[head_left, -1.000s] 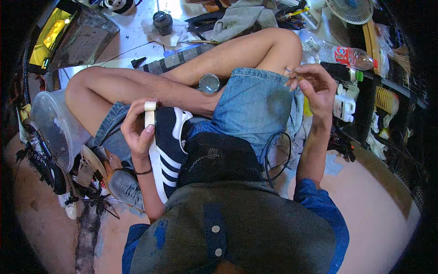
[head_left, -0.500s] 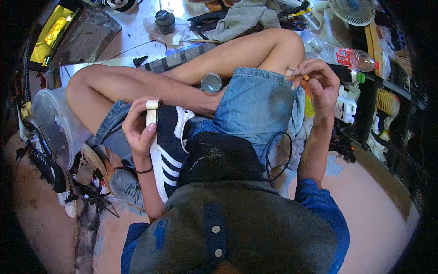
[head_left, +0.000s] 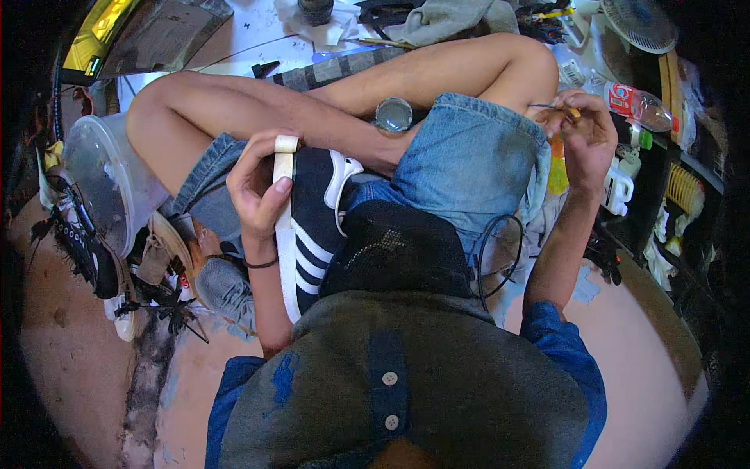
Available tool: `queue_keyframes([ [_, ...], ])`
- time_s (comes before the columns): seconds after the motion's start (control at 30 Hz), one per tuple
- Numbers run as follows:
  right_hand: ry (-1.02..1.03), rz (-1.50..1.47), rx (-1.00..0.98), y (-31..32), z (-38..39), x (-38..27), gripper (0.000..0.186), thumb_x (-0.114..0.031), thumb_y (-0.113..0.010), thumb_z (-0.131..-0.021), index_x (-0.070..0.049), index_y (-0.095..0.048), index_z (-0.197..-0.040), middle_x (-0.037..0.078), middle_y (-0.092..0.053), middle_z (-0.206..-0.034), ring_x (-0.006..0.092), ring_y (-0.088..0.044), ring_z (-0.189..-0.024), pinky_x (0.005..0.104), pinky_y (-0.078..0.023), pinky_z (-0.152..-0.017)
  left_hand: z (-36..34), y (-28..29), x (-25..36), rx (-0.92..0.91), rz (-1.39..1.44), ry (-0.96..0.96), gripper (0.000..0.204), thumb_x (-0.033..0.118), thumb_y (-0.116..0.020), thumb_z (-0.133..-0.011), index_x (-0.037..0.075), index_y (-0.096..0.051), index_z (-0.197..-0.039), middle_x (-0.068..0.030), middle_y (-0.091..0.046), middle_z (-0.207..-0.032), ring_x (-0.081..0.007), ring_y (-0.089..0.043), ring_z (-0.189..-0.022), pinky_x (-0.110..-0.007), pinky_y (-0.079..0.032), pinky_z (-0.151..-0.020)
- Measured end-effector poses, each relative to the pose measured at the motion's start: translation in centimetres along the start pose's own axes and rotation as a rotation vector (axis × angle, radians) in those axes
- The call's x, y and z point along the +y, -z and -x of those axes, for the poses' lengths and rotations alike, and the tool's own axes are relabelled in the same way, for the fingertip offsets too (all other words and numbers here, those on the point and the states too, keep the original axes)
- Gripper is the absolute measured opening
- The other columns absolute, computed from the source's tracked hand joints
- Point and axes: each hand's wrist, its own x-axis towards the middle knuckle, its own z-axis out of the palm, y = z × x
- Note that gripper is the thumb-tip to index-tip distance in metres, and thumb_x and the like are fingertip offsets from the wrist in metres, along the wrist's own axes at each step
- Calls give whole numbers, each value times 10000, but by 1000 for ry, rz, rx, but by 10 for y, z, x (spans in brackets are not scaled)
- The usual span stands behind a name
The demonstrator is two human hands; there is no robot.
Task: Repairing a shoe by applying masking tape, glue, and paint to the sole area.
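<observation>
My left hand (head_left: pixel 262 184) is closed around the sole edge of a sneaker (head_left: pixel 312 223), dark with white side stripes and a white sole, lying upright along my lap. A pale band (head_left: pixel 287 144) wraps one fingertip, and the thumb presses against the sole. Off to the right, above my bent knee, my right hand (head_left: pixel 586 141) pinches a thin pointed tool with a small orange-yellow handle (head_left: pixel 575 114). Its dark metal shaft points left; it looks like an awl, though the fingers cover part of it. The tool is well apart from the sneaker.
A glass jar (head_left: pixel 394 115) stands between my legs. At left are a clear plastic tub (head_left: pixel 98 184), a dark sneaker (head_left: pixel 86 242) and a grey shoe (head_left: pixel 225 289). Bottles (head_left: pixel 637 105) and a white jug (head_left: pixel 618 191) line the right side. A black cable loop (head_left: pixel 500 262) lies by my thigh.
The whole view has shifted, so things appear farther right and higher. My right hand has turned slightly, showing more of the tool's handle. The left hand keeps its hold on the sneaker.
</observation>
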Motion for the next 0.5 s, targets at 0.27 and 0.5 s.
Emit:
queue_keyframes([
  [0.27,-213,364,-8,7,7,59,182,-24,-608,-937,56,-657,-1092,86,-684,-999,127,-647,-859,234,-507,-782,2,1,0,2,11,11,472,274,-666,-771,-95,-615,-1061,-203,-600,-1132,-263,-580,-1066,-354,-427,-963],
  [0.5,-90,525,281,-6,-1,27,236,-25,-573,-954,38,-621,-1176,155,-678,-1078,138,-654,-769,230,-512,-714,-1,1,1,3,-22,22,468,266,-665,-753,-90,-620,-1053,-199,-599,-1132,-266,-581,-1060,-354,-432,-956],
])
